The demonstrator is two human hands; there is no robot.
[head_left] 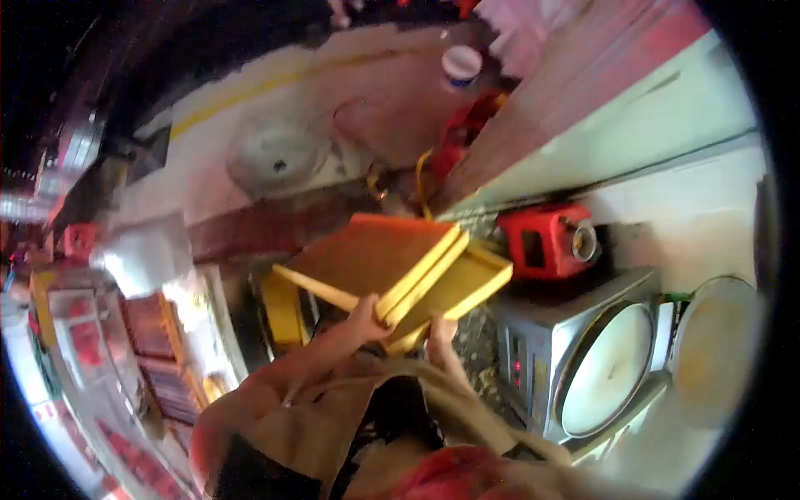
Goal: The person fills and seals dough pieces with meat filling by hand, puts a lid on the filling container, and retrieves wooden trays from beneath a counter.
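Note:
Two shallow wooden trays with yellow rims are held one over the other in front of my body. The upper tray [354,260] has a brown inner face and an orange far edge; the lower tray [471,279] sticks out to the right beneath it. My left hand [367,322] is closed on the near corner of the upper tray. At the near edge of the lower tray, my right hand [442,331] grips the rim, thumb on top. Motion blur softens the fingers, and those under the trays are hidden.
On the right stands a grey metal machine [533,333] with a red display and a round white disc [608,371]. A red device [546,242] sits behind it. Farther off are a pale round basin [279,158] and a white bucket [461,64]. Wooden racks [162,358] line the left.

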